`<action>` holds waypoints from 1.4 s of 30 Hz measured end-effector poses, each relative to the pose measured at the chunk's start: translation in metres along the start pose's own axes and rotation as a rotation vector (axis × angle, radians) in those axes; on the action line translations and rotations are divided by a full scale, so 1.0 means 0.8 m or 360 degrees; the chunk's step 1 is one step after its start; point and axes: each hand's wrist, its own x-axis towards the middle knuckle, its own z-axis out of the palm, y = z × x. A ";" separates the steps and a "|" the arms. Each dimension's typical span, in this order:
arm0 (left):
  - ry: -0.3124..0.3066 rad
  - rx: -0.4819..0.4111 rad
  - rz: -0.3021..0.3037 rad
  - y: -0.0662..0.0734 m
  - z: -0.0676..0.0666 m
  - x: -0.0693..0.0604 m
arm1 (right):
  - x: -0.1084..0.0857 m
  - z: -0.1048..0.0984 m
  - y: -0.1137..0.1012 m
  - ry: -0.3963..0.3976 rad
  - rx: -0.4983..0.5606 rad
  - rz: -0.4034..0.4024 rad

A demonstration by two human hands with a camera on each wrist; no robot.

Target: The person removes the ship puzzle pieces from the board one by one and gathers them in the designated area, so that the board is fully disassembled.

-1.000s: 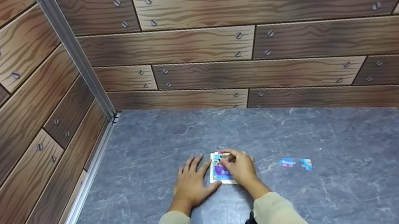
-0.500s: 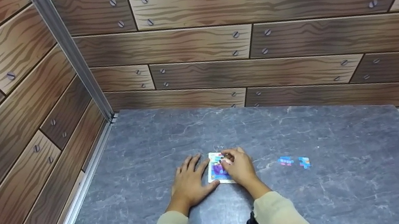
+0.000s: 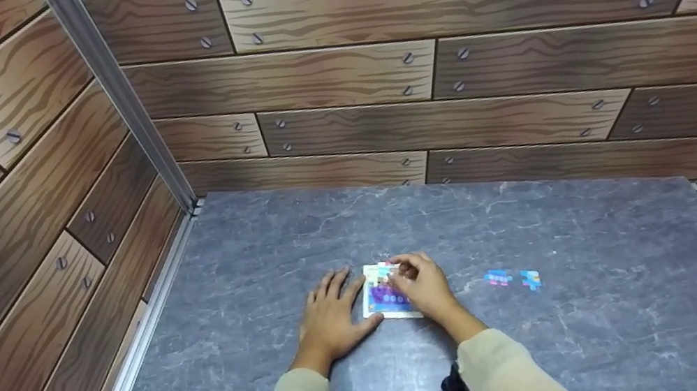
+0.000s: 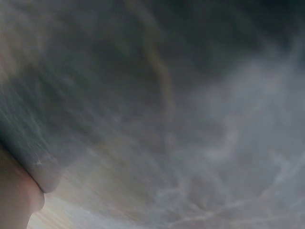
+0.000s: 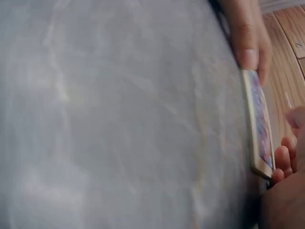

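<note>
A small jigsaw puzzle (image 3: 391,300) in a white-bordered frame lies on the grey surface in the head view, its picture blue and purple. My left hand (image 3: 332,315) lies flat with fingers spread, index finger and thumb touching the frame's left side. Over the puzzle's upper right, my right hand (image 3: 430,286) has thumb and index finger curled together, pinching a small light-coloured jigsaw piece (image 3: 384,267), partly hidden by the fingers. The right wrist view shows the puzzle frame (image 5: 261,126) edge-on between both hands. Only a bit of the left hand (image 4: 19,200) shows in the left wrist view.
Two loose jigsaw pieces, a blue and pink one (image 3: 497,277) and a blue one with orange (image 3: 531,279), lie right of the puzzle. Wood-patterned panels (image 3: 329,78) wall in the grey marbled surface (image 3: 619,292). A black object (image 3: 452,385) sits by the right sleeve.
My right wrist and forearm have shifted a little to the right, uncovering more of the puzzle's lower part. The left hand stays in place. The head view has turned slightly.
</note>
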 end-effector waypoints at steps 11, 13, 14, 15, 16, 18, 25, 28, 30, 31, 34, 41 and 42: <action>0.0011 -0.0046 -0.0015 0.003 0.001 -0.004 | -0.023 -0.058 0.019 -0.0050 -0.0221 -0.0004; 0.0021 -0.0051 -0.0007 0.002 0.000 -0.004 | -0.026 -0.067 0.020 -0.0061 -0.0293 -0.0026; 0.0023 -0.0049 -0.0004 0.002 0.000 -0.003 | -0.026 -0.072 0.020 -0.0060 -0.0328 -0.0039; 0.0025 -0.0047 -0.0002 0.002 0.000 -0.003 | -0.026 -0.077 0.021 -0.0052 -0.0362 -0.0057; 0.0026 -0.0047 0.0000 0.002 0.000 -0.003 | -0.026 -0.083 0.023 -0.0044 -0.0394 -0.0074; 0.0022 -0.0046 -0.0001 0.002 0.001 -0.003 | -0.026 -0.095 0.027 -0.0022 -0.0448 -0.0111; 0.0024 -0.0045 0.0004 0.002 0.001 -0.004 | -0.026 -0.137 0.045 -0.0025 -0.0706 -0.0122; 0.0025 -0.0049 0.0005 0.002 0.001 -0.004 | -0.026 -0.150 0.049 -0.0049 -0.0750 -0.0108; 0.0021 -0.0058 0.0004 0.002 0.001 -0.004 | -0.026 -0.156 0.051 -0.0062 -0.0758 -0.0105; 0.0017 -0.0062 0.0003 0.002 0.001 -0.004 | -0.026 -0.158 0.051 -0.0063 -0.0761 -0.0109; 0.0015 -0.0074 0.0004 0.002 0.001 -0.004 | -0.026 -0.162 0.051 -0.0079 -0.0771 -0.0108; 0.0018 -0.0065 0.0003 0.001 0.001 -0.004 | -0.025 -0.171 0.051 -0.0126 -0.0799 -0.0020; 0.0018 -0.0064 0.0005 0.001 0.001 -0.004 | -0.025 -0.172 0.052 -0.0136 -0.0807 -0.0009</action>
